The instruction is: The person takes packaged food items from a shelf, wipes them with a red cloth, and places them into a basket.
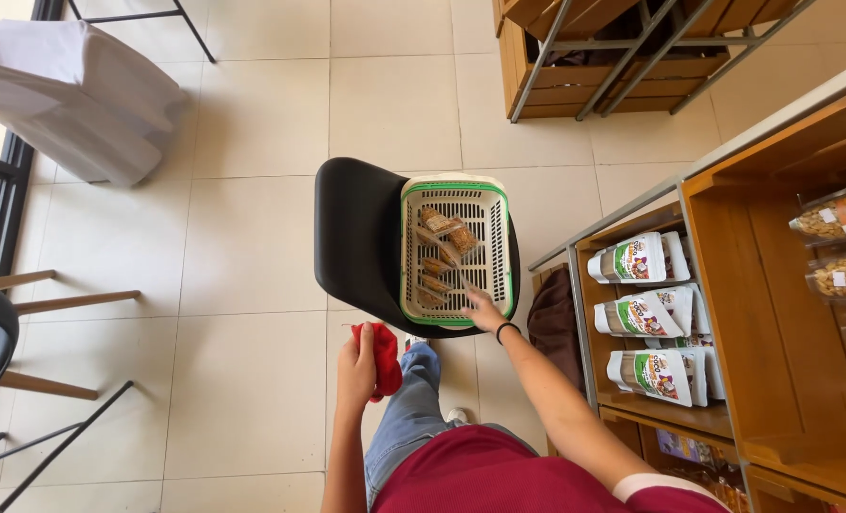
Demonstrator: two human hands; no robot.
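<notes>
While over slatted plastic basket [453, 195], right hand [485, 311].

My right hand [484, 311] sits at the near rim of the basket [456, 185], on the black chair [356, 237]. Above the basket the way is open. Its lattice walls fence the snack packets [439, 256]. Right of the basket, the wooden shelf [727, 285] crowds close; left lies open floor [233, 237].
</notes>
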